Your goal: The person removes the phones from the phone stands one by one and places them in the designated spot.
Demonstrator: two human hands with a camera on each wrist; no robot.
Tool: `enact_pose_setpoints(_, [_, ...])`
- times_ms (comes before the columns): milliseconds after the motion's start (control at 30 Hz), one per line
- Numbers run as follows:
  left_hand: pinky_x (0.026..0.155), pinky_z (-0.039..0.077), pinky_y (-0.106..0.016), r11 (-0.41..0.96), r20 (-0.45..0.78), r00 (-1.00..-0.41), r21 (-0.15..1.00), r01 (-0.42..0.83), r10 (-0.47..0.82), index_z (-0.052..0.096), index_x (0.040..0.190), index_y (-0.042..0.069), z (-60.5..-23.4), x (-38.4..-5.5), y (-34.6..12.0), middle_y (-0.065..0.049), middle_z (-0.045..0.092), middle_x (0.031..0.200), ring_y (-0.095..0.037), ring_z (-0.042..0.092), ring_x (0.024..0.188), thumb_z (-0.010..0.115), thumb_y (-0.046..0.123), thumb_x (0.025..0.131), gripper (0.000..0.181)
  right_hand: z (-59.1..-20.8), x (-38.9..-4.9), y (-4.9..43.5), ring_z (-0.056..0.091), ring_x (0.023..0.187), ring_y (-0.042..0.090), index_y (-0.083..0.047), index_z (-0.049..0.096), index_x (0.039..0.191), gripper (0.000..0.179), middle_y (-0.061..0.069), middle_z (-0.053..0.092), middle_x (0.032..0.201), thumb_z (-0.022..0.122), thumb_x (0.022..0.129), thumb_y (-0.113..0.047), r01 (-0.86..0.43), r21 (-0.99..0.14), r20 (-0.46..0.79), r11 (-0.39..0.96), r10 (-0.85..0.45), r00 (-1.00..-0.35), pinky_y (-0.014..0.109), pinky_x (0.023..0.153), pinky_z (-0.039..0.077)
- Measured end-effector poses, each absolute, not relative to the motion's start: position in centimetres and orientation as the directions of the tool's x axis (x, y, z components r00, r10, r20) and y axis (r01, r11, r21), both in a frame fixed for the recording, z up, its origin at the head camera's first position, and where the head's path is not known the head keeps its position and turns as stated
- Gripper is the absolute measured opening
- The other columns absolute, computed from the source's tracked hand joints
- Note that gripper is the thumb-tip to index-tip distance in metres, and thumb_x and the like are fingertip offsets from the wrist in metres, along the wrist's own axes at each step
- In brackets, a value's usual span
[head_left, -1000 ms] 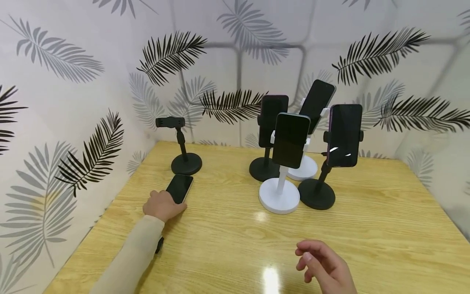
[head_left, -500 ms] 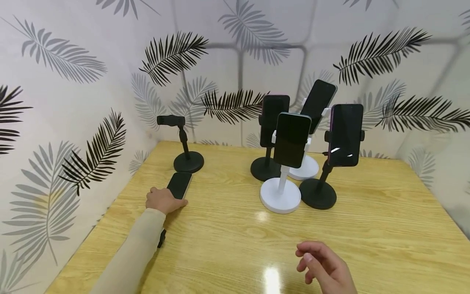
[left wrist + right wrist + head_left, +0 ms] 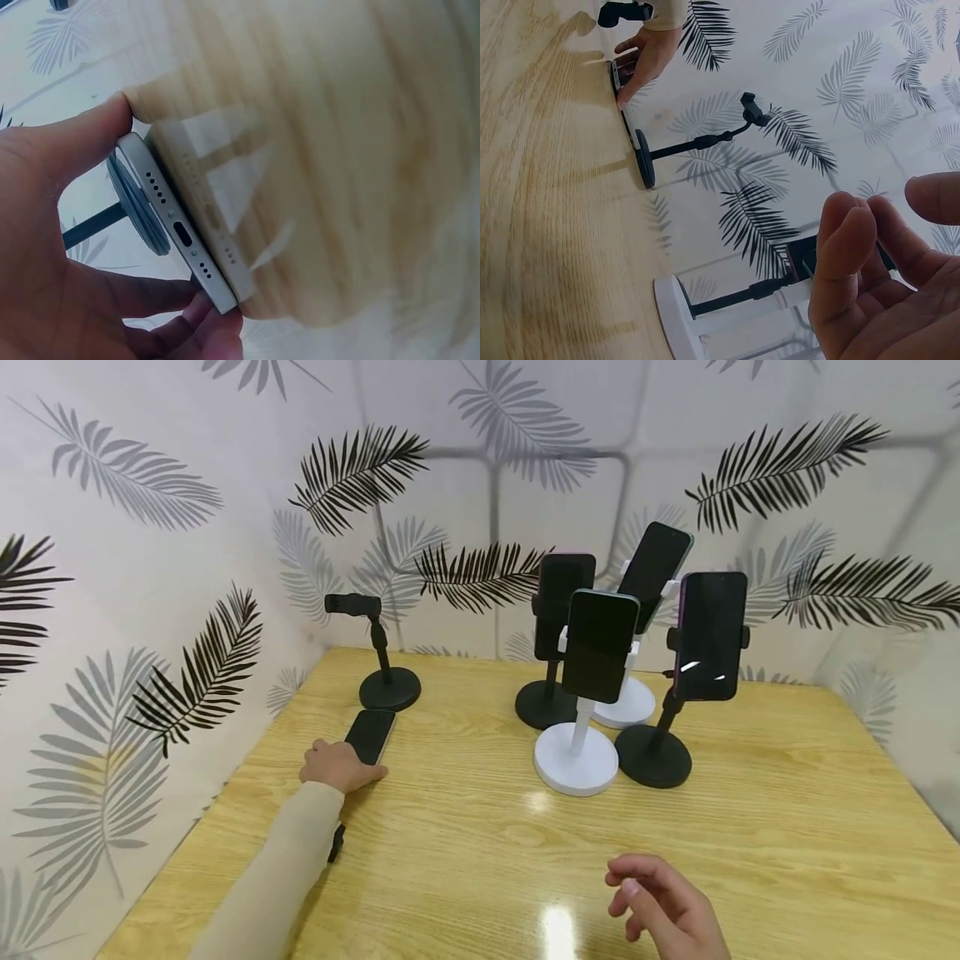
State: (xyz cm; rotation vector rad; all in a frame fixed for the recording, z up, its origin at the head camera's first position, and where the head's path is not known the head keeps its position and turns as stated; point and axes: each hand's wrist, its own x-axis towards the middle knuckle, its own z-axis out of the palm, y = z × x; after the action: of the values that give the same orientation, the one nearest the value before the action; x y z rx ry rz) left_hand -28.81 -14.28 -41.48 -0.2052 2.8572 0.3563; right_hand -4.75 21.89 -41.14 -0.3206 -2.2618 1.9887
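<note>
A dark-screened smartphone (image 3: 371, 735) lies flat on the wooden table, its far end right beside the round base of a black phone stand (image 3: 389, 688). My left hand (image 3: 341, 766) holds the phone's near end, thumb on one long side and fingers on the other. In the left wrist view the phone's end (image 3: 180, 229) shows a charging port and speaker holes. That stand's clamp at the top carries no phone. My right hand (image 3: 667, 903) hovers at the lower right, fingers loosely bent, holding nothing.
Several stands with phones upright in them cluster right of centre: a white stand (image 3: 576, 759) in front, a black stand (image 3: 653, 756) on the right, a black stand (image 3: 546, 704) and a white stand (image 3: 628, 703) behind. A leaf-patterned wall (image 3: 465, 502) closes off the back and left.
My left hand and the phone have shifted slightly forward and left relative to the black stand. The head view has turned a little to the left. My right hand keeps its pose.
</note>
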Motion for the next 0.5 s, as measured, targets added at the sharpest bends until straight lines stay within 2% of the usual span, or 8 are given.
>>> enact_pose_setpoints(233, [0.088,0.051,-0.056,0.959,-0.231,-0.968,0.234,-0.157,-0.102,0.047,0.132,-0.015,-41.8,-28.9,-13.3,-0.039,0.044,0.130,-0.050,0.047,0.120,0.064,0.057,0.086,0.087,-41.7,-4.3,22.7,0.065,0.073,0.018,0.001,0.063,0.116,0.024,0.002,0.069,0.093,0.055,0.102,-0.017,0.081,-0.985,-0.040,0.154,0.248,-0.968,0.032,0.057,0.053])
enact_pose_setpoints(500, [0.100,0.037,-0.066,0.962,-0.135,-0.988,0.249,-0.113,-0.081,0.046,0.134,-0.013,-41.7,-28.0,-13.0,-0.039,0.043,0.134,-0.055,0.039,0.128,0.060,0.054,0.089,0.082,-41.4,-4.6,23.0,0.065,0.076,0.020,0.001,0.062,0.119,0.028,0.004,0.068,0.096,0.056,0.101,-0.019,0.097,-0.984,-0.061,0.147,0.231,-0.971,0.032,0.059,0.053])
